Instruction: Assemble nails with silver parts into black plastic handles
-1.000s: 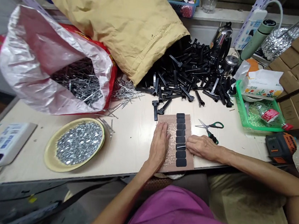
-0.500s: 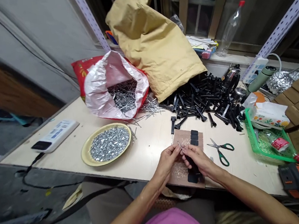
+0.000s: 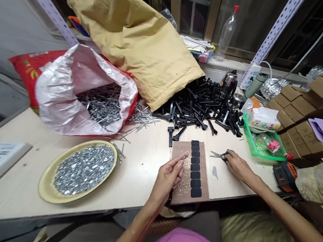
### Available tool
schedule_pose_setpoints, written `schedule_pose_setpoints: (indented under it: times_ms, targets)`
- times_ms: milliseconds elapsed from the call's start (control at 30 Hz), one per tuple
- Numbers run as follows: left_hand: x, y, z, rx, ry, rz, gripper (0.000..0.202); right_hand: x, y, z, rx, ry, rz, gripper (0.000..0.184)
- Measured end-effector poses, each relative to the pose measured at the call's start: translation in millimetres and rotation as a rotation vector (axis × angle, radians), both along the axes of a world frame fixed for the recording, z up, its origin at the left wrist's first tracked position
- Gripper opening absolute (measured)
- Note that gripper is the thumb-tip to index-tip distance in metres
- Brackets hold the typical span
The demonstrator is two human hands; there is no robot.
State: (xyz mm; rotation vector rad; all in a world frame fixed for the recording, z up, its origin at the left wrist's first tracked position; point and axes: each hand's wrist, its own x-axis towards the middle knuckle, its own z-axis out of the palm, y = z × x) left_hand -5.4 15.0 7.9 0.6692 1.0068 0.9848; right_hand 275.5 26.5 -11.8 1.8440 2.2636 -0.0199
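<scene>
My left hand hovers over the left part of a brown board, its fingers pinched on a small metal pin. A column of black rectangular pads runs down the board. My right hand lies on the table to the right of the board, its fingers closed over the handles of the scissors, whose blades point left. A small grey scrap lies between the board and that hand.
A yellow plate of small metal parts sits at left. Behind it, a pink-white bag spills nails, and a tan sack spills black plastic pieces. A green basket, cardboard boxes and a drill battery stand at right.
Both hands held a piece together above the board. Now they have parted: the left keeps a pin, the right has moved right onto the scissors. The camera view has shifted.
</scene>
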Motion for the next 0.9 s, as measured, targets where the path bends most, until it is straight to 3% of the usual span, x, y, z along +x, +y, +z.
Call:
schedule_pose_setpoints:
  times_ms: [167, 233, 367, 500, 700, 900]
  targets:
    - [3, 3, -3.9, 0.072, 0.088, 0.041, 0.058, 17, -6, -11.1, 0.047, 0.026, 0.219, 0.042]
    - [2, 5, -4.3, 0.032, 0.085, 0.037, 0.058, 21, -13, -12.6, 0.049, 0.048, 0.275, 0.049]
    - [5, 11, -4.7, -0.182, -0.036, -0.061, 0.061, 21, -25, -17.6, 0.045, 0.043, 0.272, 0.066]
    - [10, 14, -2.6, -0.262, -0.119, -0.075, 0.053, 24, -26, -20.8, 0.045, 0.159, 0.225, 0.065]
    - [13, 7, -0.6, -0.147, -0.132, -0.068, 0.059, 31, -28, -18.7, 0.074, 0.105, 0.281, 0.064]
    - [12, 2, -3.1, 0.024, -0.086, -0.081, 0.05, 32, -25, -16.9, 0.191, 0.034, 0.302, 0.06]
